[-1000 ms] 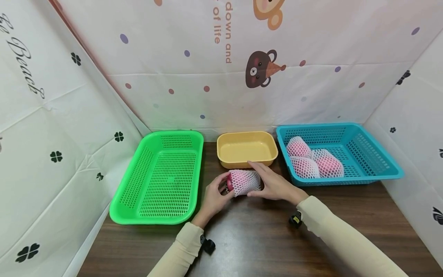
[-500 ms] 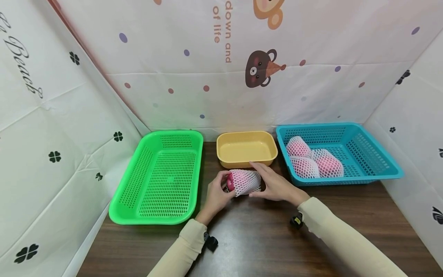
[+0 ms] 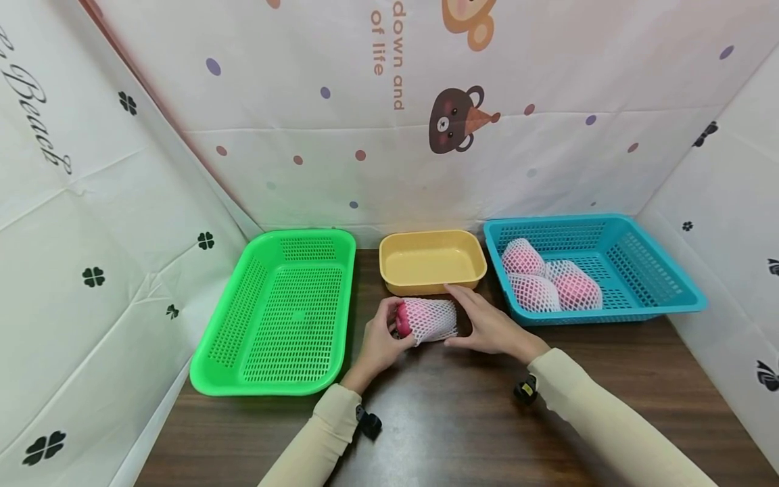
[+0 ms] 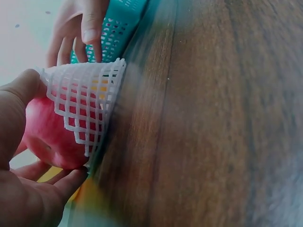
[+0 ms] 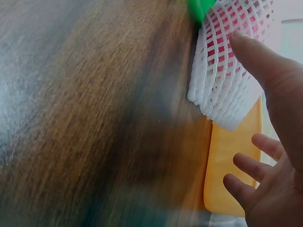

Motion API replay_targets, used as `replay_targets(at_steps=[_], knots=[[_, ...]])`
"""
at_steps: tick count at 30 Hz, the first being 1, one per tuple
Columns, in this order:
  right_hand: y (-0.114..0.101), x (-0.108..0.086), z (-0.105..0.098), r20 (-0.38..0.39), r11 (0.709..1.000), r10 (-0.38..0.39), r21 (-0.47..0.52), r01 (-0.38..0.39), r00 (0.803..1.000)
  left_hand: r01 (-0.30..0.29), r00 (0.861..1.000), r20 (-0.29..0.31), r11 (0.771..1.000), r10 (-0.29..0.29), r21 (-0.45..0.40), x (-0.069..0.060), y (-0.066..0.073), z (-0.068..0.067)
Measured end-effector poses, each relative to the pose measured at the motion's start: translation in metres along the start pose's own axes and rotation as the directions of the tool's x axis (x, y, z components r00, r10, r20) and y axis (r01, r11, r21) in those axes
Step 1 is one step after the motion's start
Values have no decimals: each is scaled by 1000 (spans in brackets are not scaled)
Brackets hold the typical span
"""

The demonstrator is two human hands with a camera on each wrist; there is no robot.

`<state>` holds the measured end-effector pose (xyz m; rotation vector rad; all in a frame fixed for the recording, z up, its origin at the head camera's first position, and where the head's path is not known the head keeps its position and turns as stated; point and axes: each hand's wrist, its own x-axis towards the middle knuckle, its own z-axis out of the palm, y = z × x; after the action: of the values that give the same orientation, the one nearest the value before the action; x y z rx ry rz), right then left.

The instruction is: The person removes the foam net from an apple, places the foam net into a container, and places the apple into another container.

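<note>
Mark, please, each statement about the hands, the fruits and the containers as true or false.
1. The yellow container stands between the green basket and the blue basket. True.
2. The left hand holds the red fruit. True.
3. Both hands are inside the blue basket. False: the right hand is beside the white foam net.
4. The net leaves part of the red fruit bare. True.
5. The green basket holds three fruits. False: three wrapped fruits lie in the blue basket.

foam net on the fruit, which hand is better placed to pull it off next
Probably the right hand: it is spread near the loose end of the foam net, while the left hand grips the fruit at its bare end.
</note>
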<state>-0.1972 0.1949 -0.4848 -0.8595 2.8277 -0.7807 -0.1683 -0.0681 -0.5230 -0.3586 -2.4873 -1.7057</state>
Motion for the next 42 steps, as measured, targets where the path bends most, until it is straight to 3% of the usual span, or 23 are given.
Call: replay_targets(at_steps=[8,12,21,29,42], knots=[[0,-3,-1,13,1000,-5,14,5,1000,-104,994,19,994,103,31,2,-3,-2],[0,-3,-1,26,1000,-6,27,5,1000,-120,993,17,993,120,20,1,-3,-2],[-1,0,-1,54,999,-34,16,33,998,-110,994,9,994,110,-26,0,-5,-2],[-2,3,1,56,995,-102,-3,102,993,-76,997,15,996,77,-39,-1,-6,-2],[-2,8,7,78,994,-96,-38,99,992,-67,998,6,997,67,-46,-3,-7,-3]])
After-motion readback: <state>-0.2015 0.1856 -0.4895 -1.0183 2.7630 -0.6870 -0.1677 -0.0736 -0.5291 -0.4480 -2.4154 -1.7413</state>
